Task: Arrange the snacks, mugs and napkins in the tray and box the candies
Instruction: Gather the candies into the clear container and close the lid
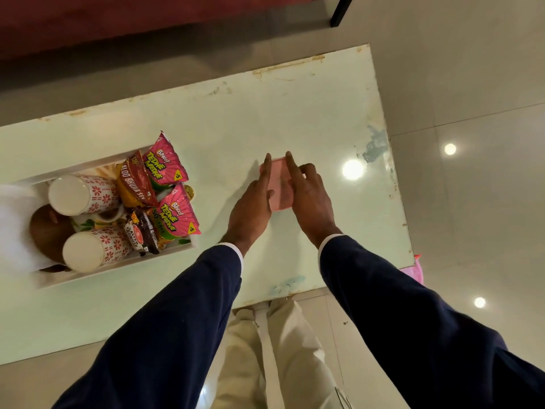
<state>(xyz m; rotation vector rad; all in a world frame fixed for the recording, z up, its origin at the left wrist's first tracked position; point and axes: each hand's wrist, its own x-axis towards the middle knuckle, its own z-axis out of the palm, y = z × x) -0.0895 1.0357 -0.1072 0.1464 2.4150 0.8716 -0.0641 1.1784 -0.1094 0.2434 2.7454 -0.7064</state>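
At left of the frame, a shallow white rectangular tray (118, 274) on the pale glossy table (295, 113). Inside it: two paper cups printed with red flowers (84, 194) lying on their sides, white bases toward the camera, one in the tray's upper part and one (94, 249) in its lower part; between them, a white mug with a leaf pattern (100, 219), partly hidden. To the cups' right, packed close together, two bright pink Bingo snack packets (165, 163), a red and yellow bhujia packet (134, 184) and a small dark packet (143, 231). No napkins clearly seen.

Right of centre, well apart from the tray, a small flat pink rectangular box (278, 184) lying on the table, lid surface plain and matte. Left hand (250, 205) at its left edge, index finger straight along the side, touching. Right hand (309, 196) over its right side, index finger extended across the top, other fingers bent; hard to tell whether gripping or only pressing. Candies not visible.

Dark blue sleeves (177, 320) with white cuffs in the lower frame.
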